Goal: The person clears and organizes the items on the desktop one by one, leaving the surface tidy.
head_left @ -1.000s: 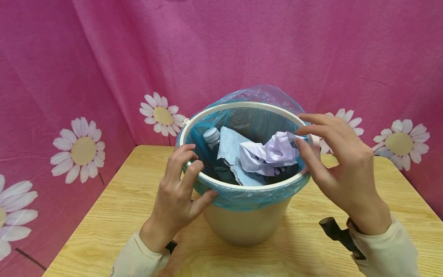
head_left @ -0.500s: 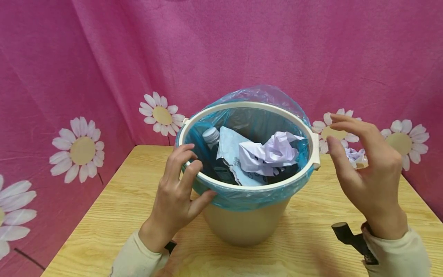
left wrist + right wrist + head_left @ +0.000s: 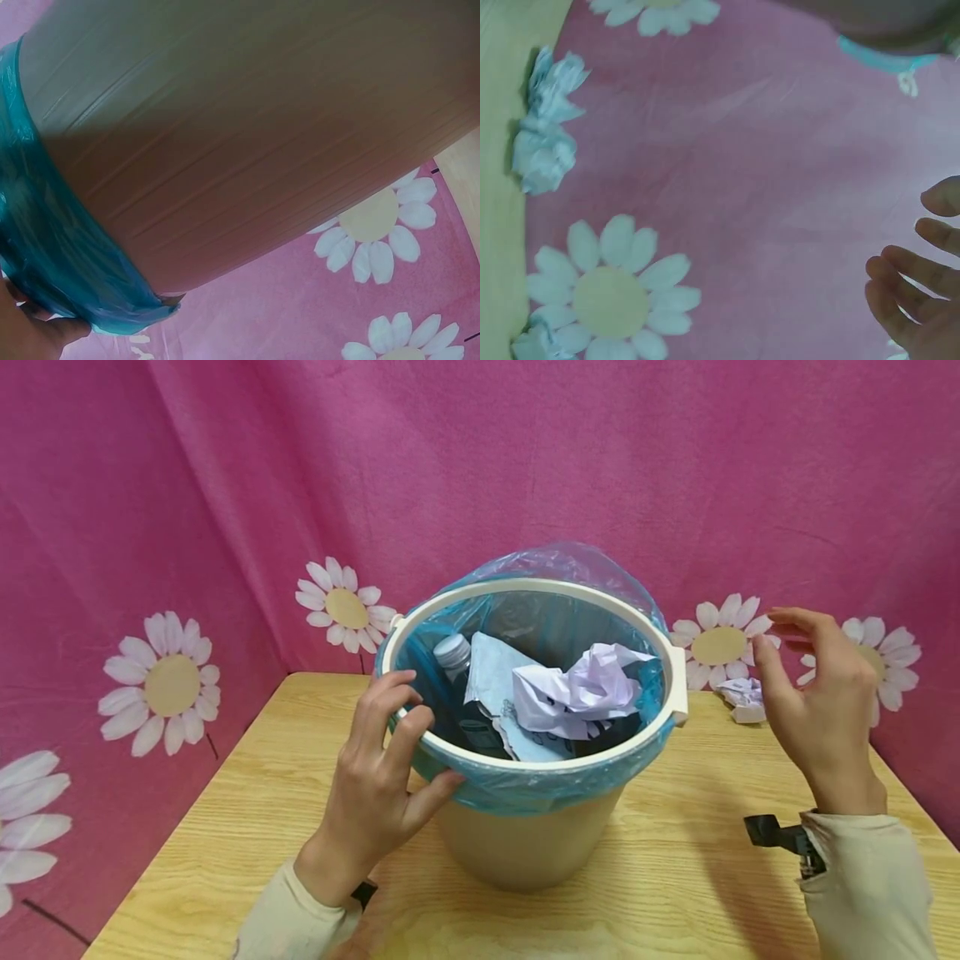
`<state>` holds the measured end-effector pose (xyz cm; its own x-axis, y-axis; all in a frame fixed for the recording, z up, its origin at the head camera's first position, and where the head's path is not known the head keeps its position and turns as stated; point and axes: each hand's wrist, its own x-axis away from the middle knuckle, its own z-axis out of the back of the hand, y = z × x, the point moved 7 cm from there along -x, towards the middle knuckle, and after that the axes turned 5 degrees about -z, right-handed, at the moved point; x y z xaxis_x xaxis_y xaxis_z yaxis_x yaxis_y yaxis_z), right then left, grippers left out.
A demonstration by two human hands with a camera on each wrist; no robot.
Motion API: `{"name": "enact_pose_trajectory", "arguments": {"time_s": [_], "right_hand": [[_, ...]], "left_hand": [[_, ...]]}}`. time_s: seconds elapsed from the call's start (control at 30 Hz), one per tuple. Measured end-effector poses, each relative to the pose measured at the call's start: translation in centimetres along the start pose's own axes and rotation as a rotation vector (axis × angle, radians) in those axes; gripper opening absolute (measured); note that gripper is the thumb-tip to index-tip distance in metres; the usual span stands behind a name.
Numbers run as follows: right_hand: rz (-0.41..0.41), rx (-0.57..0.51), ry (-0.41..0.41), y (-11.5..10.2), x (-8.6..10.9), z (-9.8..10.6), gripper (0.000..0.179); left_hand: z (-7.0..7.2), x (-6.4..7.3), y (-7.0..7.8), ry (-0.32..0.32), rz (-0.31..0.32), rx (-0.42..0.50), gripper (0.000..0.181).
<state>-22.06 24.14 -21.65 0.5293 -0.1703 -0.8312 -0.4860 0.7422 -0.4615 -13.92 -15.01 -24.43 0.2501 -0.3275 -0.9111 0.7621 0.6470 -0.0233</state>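
Note:
A beige trash bin point(image 3: 525, 852) with a white rim stands mid-table, lined with a blue plastic bag point(image 3: 525, 789). My left hand point(image 3: 367, 785) grips its left rim, fingertips over the edge and thumb against the bag outside. In the left wrist view the thumb presses the bag below the rim. Inside the bin lie a white-capped bottle point(image 3: 453, 653), a torn light-blue packet or sheet point(image 3: 498, 689) and crumpled white paper point(image 3: 588, 693). My right hand point(image 3: 832, 718) is raised right of the bin, fingers loosely bent and holding nothing, beside crumpled paper point(image 3: 742, 697) on the table.
The right wrist view shows several crumpled papers point(image 3: 544, 154) along the far edge of the wooden table point(image 3: 675, 877). A pink curtain point(image 3: 480, 460) with white daisies hangs behind and to both sides.
My right hand has moved away from the bin's right rim, out to the right, uncovering the handle joint and crumpled paper on the table. The left hand keeps its grip on the rim.

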Motion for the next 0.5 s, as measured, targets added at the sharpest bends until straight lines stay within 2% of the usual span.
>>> {"name": "enact_pose_trajectory", "arguments": {"time_s": [0.1,0.27,0.5], "right_hand": [[-0.043,0.026,-0.036,1.9,0.1,-0.4,0.033],[-0.113,0.061,-0.121,3.9,0.5,-1.7,0.035],[-0.14,0.088,-0.293,6.4,1.4,-5.2,0.039]], "left_hand": [[0.1,-0.1,-0.1,-0.004,-0.004,0.003,0.055],[0.2,-0.1,-0.2,-0.013,0.003,-0.001,0.055],[0.5,0.0,-0.4,0.001,0.007,0.003,0.054]]}}
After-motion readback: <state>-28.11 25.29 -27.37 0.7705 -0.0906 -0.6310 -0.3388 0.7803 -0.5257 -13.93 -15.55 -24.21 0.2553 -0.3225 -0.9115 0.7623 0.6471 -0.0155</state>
